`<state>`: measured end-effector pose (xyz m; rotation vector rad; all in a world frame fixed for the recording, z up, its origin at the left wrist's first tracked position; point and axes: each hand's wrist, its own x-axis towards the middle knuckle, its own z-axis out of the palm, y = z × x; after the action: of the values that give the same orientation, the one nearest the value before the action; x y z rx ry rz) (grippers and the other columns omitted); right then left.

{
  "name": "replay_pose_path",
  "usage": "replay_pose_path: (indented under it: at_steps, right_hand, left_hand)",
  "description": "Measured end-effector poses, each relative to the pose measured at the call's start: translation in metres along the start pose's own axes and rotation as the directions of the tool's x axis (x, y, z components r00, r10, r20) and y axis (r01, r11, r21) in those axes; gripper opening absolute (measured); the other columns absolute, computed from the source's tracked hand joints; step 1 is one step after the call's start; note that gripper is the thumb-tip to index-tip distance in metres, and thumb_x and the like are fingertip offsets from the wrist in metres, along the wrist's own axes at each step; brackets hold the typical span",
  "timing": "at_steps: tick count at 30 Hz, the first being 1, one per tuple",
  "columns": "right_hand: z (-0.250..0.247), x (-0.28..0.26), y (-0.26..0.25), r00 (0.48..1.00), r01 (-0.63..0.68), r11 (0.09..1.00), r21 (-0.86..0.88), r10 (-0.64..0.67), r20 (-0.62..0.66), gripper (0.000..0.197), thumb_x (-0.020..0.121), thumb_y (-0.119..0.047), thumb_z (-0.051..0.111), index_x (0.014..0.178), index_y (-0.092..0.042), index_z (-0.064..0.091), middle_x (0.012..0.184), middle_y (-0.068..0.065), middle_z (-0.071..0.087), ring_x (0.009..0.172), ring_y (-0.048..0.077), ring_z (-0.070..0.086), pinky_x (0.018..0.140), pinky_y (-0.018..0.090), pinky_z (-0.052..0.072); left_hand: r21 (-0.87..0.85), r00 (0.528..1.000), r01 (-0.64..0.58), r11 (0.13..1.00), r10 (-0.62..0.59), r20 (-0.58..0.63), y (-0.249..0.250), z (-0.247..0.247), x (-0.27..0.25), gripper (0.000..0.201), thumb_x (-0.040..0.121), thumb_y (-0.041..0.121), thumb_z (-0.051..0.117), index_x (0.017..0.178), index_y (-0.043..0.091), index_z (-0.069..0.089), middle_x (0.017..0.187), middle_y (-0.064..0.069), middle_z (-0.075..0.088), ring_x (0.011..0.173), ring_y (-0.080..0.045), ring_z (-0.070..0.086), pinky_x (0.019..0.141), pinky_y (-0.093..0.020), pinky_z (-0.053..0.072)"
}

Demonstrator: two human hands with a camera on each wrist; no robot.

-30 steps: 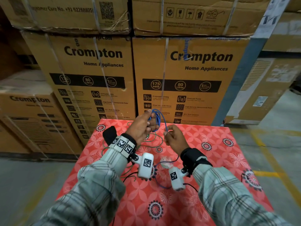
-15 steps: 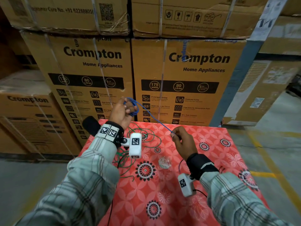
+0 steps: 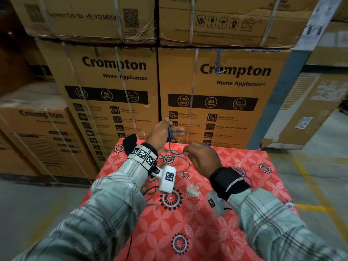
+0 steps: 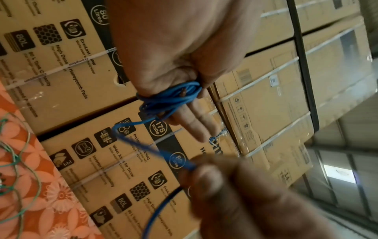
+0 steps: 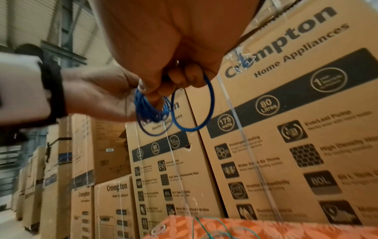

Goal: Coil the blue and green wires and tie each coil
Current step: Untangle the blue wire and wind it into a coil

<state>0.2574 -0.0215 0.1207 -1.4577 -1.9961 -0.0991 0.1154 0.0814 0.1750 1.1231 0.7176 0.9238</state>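
Note:
The blue wire (image 3: 170,133) is wound in several turns round my left hand (image 3: 170,129), raised over the table's far edge. In the left wrist view the thumb pins the blue coil (image 4: 169,98) while the fingers (image 4: 194,124) stay straight. Just to the right and lower, my right hand (image 3: 186,153) pinches the free length, which loops behind the hand and trails past my wrist. The right wrist view shows that slack blue loop (image 5: 192,111) hanging under the pinching fingers (image 5: 155,87). The green wire (image 3: 169,161) lies loose and tangled on the red floral table (image 3: 244,166) beneath both hands.
A small clear tape roll (image 3: 193,189) sits on the cloth near my right wrist. Stacked Crompton cardboard boxes (image 3: 216,81) stand right behind the table, with more at the left. Concrete floor with yellow lines (image 3: 320,194) lies to the right.
My hands have come together: the left hand moved right with the coil, and the right hand rose toward it. The blue length, taut before, now hangs slack in a loop.

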Motion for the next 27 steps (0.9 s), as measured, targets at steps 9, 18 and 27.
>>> replay_pose_path:
  at_steps: [9,18,27]
  right_hand:
    - [-0.036,0.034,0.003,1.000,-0.013,0.999,-0.039,0.014,0.022,0.024,0.095,-0.026,0.045,0.083,-0.014,0.062,0.077,0.002,0.062,0.072,0.023,0.055,0.060,0.033,0.041]
    - [-0.021,0.022,0.026,0.944,-0.328,0.888,0.321,0.314,0.098,0.030,0.092,-0.028,0.062,0.066,-0.014,0.057,0.057,-0.002,0.052,0.051,0.005,0.041,0.052,0.028,0.035]
    - [-0.011,-0.004,0.033,0.899,-0.436,0.778,0.453,0.351,0.263,0.026,0.099,-0.018,0.052,0.074,-0.011,0.057,0.060,-0.006,0.041,0.050,0.000,0.035,0.054,0.019,0.032]
  left_hand:
    - [0.391,0.987,0.070,0.918,-0.121,0.107,-0.027,0.006,-0.031,0.032,0.105,0.022,0.028,0.086,0.010,0.051,0.062,-0.005,0.064,0.039,-0.010,0.053,0.045,-0.020,0.044]
    - [0.034,0.924,0.243,0.970,-0.242,0.297,-0.044,-0.005,-0.038,0.036,0.105,0.030,0.032,0.080,0.011,0.051,0.042,0.007,0.031,0.033,-0.009,0.026,0.065,-0.029,0.039]
    - [-0.089,0.886,0.328,0.940,-0.274,0.374,-0.029,-0.008,-0.043,0.035,0.103,0.028,0.032,0.072,0.016,0.043,0.039,0.012,0.024,0.029,-0.004,0.021,0.061,-0.024,0.047]
